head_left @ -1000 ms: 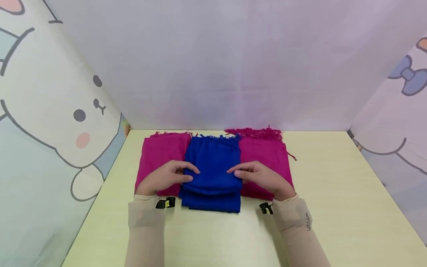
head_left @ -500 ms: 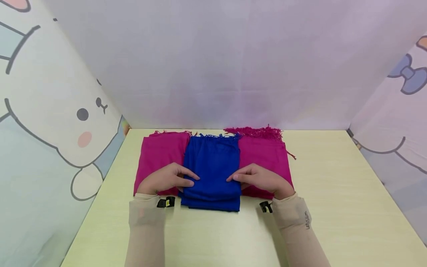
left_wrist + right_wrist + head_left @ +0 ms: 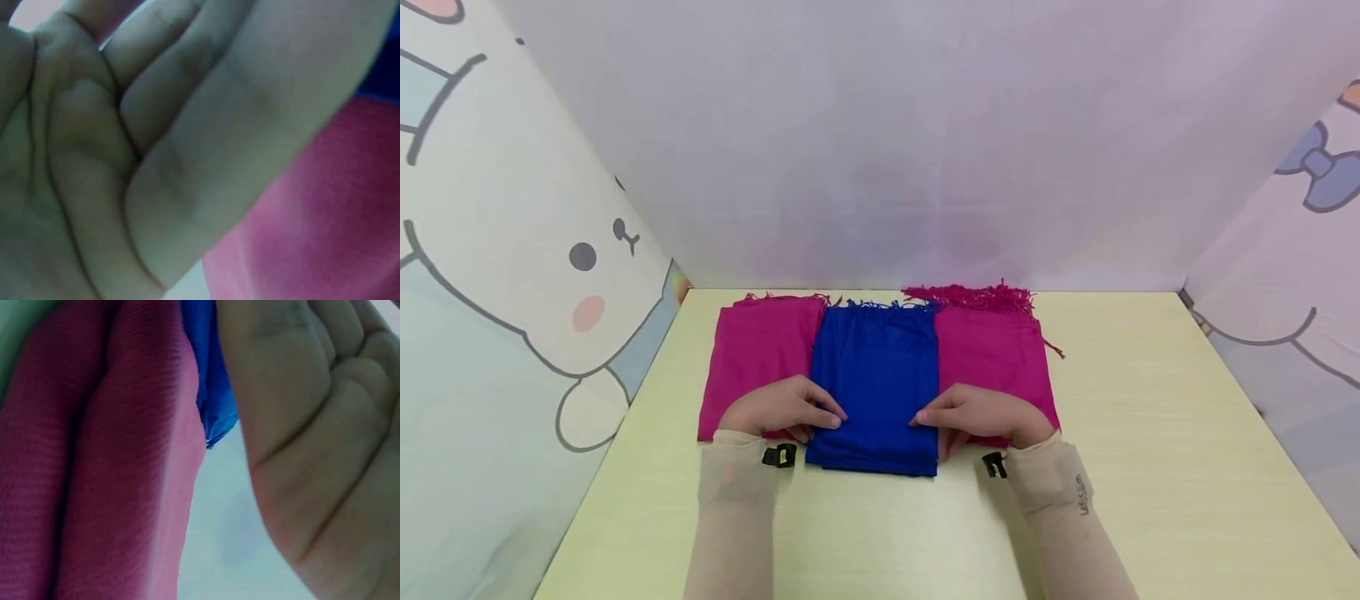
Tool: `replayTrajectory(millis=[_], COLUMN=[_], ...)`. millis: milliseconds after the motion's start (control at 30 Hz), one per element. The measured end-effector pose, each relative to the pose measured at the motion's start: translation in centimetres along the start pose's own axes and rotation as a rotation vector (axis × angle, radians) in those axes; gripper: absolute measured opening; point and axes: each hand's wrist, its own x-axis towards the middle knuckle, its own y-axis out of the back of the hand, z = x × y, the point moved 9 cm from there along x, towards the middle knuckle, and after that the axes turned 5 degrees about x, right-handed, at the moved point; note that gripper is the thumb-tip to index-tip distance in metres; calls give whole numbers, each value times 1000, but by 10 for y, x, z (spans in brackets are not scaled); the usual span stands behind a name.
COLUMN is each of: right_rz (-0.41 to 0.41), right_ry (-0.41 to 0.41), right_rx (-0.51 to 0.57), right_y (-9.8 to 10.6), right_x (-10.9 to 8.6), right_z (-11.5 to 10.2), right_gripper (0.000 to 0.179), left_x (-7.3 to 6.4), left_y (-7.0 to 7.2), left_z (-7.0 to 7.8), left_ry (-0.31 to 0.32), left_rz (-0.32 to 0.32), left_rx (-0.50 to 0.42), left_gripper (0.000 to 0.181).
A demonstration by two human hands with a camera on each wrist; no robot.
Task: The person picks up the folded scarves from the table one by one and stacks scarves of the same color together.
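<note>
A folded blue scarf [image 3: 880, 367] with a fringe at its far end lies in the middle of the table, in the head view. At its near left edge my left hand [image 3: 786, 407] holds the cloth, thumb and forefinger close together on it. My right hand [image 3: 988, 412] pinches the near right edge in much the same way. Palm and fingers fill most of the left wrist view, so the fingertips are hidden there. In the right wrist view, the palm [image 3: 319, 437] is beside a blue corner [image 3: 219, 419], its fingertips out of sight.
A folded pink scarf [image 3: 767, 342] lies against the blue one's left side. Another pink scarf [image 3: 992, 350], with a thick fringe, lies at its right. The pale table [image 3: 1150, 433] meets a whitish cloth wall [image 3: 880, 150] behind; printed panels flank both sides.
Both hands have moved toward the near edge, drawing the blue scarf's upper layer down. The step between its layers at the near end has closed up. The pink scarves lie unchanged.
</note>
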Motion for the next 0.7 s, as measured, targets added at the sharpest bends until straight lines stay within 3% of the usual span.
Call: replayTrajectory(millis=[167,300,433,500,600,700], right_rz=[-14,7,87,156,270,372], right_ry=[-50,-35,35,64,71,4], right_rx=[-13,-12,-20,-26,-58,-103], right_y=[-4,1,18,32,56,80], right_x=[0,-3,-10,-19,-38,-60], right_z=[5,2,-5,-7,-4,11], right_gripper=[31,31,31,33,35,39], left_x=[3,2,2,5,13,24], left_y=[-5,0,10,11,3,-25], left_z=[0,5,20,34,64,96], left_ry=[60,61,-8,-73,-210,-316], left_rz=[-6,36,146,208,288,259], left_rx=[25,152,272,265,153,-181], left_gripper=[21,21,24,26,30,33])
